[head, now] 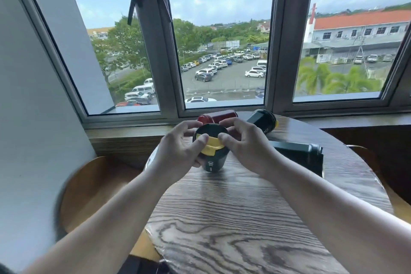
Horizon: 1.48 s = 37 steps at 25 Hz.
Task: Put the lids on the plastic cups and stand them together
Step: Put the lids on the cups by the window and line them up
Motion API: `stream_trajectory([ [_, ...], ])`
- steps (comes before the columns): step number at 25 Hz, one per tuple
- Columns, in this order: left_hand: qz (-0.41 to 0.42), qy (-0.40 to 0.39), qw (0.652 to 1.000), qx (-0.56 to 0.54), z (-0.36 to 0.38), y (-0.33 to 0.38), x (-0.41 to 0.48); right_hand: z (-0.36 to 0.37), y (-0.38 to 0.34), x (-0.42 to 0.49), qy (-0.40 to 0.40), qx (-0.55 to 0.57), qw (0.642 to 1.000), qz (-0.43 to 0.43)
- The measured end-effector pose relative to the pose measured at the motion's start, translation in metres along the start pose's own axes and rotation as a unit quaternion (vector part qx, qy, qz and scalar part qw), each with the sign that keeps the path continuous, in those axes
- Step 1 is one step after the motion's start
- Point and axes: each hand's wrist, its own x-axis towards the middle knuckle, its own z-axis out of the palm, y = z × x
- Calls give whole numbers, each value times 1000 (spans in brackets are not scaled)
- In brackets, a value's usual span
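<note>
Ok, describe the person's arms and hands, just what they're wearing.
Nothing visible is worn. The left hand and right hand are bare: no gloves, rings or watch showing. Both forearms are bare too, with no sleeves in view up to the picture's edge.

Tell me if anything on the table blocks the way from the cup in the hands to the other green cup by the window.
Nothing visible does. The left hand and right hand hold the cup upright on the table. The red cup lies just behind it, left of the lying green cup, off the direct line.
</note>
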Motion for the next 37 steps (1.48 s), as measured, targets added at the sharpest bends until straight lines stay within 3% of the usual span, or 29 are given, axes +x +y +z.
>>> stream_trajectory([
  [7, 16, -68, 997, 42, -13, -9, 23, 2, 2, 11, -59, 98, 992, 51],
  [12, 17, -38, 998, 55, -18, -21, 34, 11, 9, 13, -32, 96, 993, 57],
  [17, 9, -66, 997, 26, -17, -32, 31, 14, 14, 7, -24, 97, 993, 57],
  [23, 31, -71, 995, 57, -30, -21, 41, -2, 6, 9, -31, 65, 996, 57],
  [29, 150, -59, 973, 163, -39, 51, 68, -57, 1, 1, 3, -80, 997, 10],
  [32, 199, -116, 957, 178, -12, 83, 83, -90, 7, -15, 44, -160, 986, 25],
  [37, 219, -274, 893, 282, 70, 104, 91, -136, 35, -55, 53, -225, 968, 97],
])
